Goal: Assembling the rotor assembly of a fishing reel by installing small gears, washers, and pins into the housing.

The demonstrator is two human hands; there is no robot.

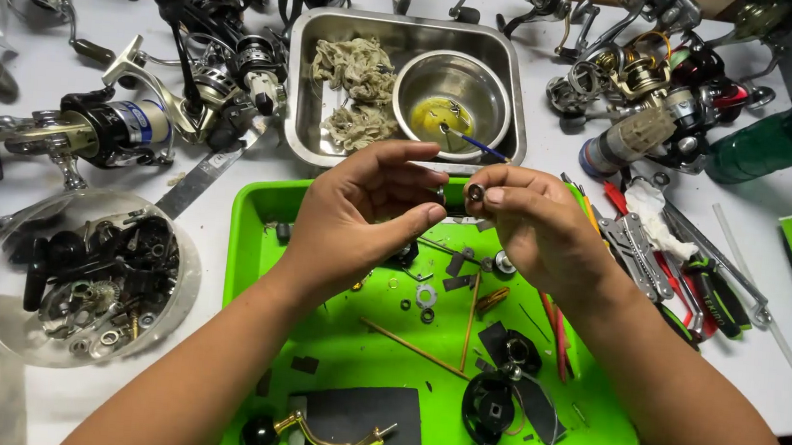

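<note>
Both hands hover over the far end of a bright green plastic tray [263,240]. The right hand [533,219] pinches a small dark metal ring [475,193], probably a bearing, though it is too small to be sure, between thumb and forefinger, the other fingers curled in. The left hand [364,215] is half open and cupped just left of the ring, thumb and fingers apart; a dark part seems to sit behind its fingertips, but I cannot tell whether it grips it.

On the tray below lie washers [425,297], thin wooden sticks [410,346], a black reel rotor with its wire bail [494,411] and, at the near edge, a gold crank handle [332,442] on a dark mat.

Beyond the tray sits a steel pan [305,84] holding grimy rags [358,83] and a small steel bowl [453,90] of yellow oil (a blue-handled brush [475,145] rests in it). Spinning reels [112,125] crowd the far left, with a clear bowl [81,273] of dark parts nearer. Pliers [657,262] lie to the right.
</note>
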